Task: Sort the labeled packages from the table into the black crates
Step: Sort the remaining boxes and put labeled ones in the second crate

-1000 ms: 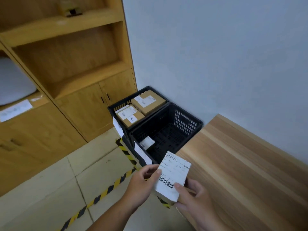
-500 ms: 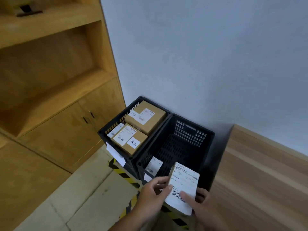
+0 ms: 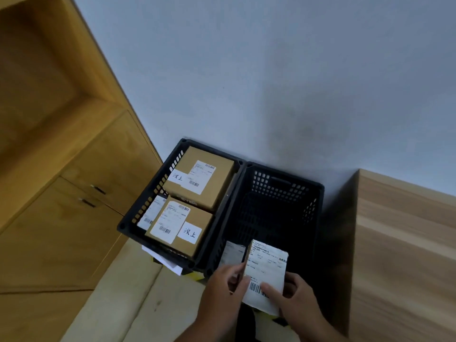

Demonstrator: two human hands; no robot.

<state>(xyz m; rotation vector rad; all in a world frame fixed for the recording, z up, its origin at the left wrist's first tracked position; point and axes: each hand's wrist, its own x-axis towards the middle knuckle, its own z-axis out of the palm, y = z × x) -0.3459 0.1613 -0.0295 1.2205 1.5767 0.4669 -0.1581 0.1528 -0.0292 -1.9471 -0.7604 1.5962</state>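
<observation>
Here, package between hands, perhaps over crate

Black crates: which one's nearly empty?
The right crate, beside the wooden table: only one small labeled package lies in it. The left crate holds cardboard boxes.

Labeled package reaches right crate
Left hand and right hand bring it forward, over the six o'clock rim.
</observation>
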